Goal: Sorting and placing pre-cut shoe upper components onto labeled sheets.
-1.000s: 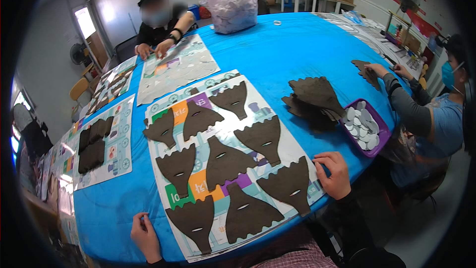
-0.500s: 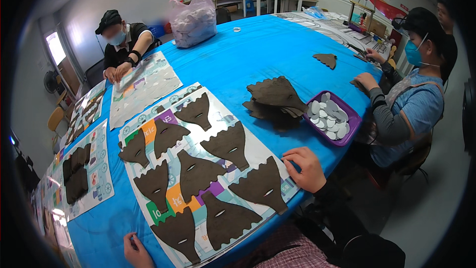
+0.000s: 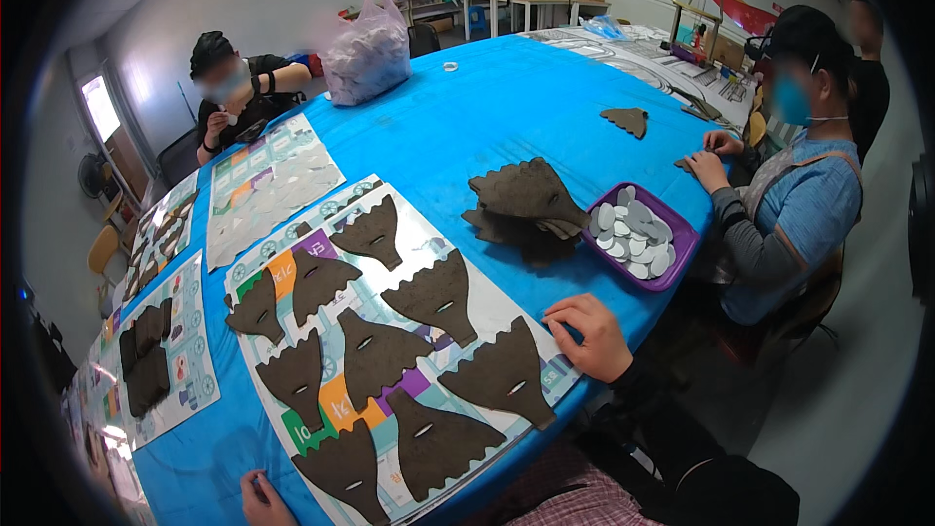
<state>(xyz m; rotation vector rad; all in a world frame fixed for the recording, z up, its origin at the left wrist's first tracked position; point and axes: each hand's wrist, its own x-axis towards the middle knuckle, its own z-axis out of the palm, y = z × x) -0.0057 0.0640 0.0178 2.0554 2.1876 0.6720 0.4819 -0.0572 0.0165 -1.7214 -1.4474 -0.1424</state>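
My right hand [image 3: 591,338] rests at the near right corner of a printed sheet [image 3: 547,399], thumb and forefinger apart, holding nothing. Low on the left, my left hand [image 3: 263,499] lies on the blue table cover, only partly in view, fingers loosely bent and nothing visible in them. Between the hands, several dark brown fan-shaped pieces [image 3: 449,442] with scalloped edges and a small slit lie spread on the sheet. One such piece [image 3: 504,377] is nearest my right hand. Beyond that hand sits a stack of similar dark pieces [image 3: 521,197].
A purple tray [image 3: 685,251] of white and grey ovals stands by the stack. A co-worker [image 3: 801,175] sits at the right, another [image 3: 239,88] at the far left. A filled plastic bag [image 3: 368,56] stands at the back. More sheets, one with dark pieces [image 3: 148,356], lie left.
The far-left co-worker has raised a hand from the sheet, holding something small and white. The right co-worker's hands have come closer together. My hands stay nearly where they were; the view shifts slightly.
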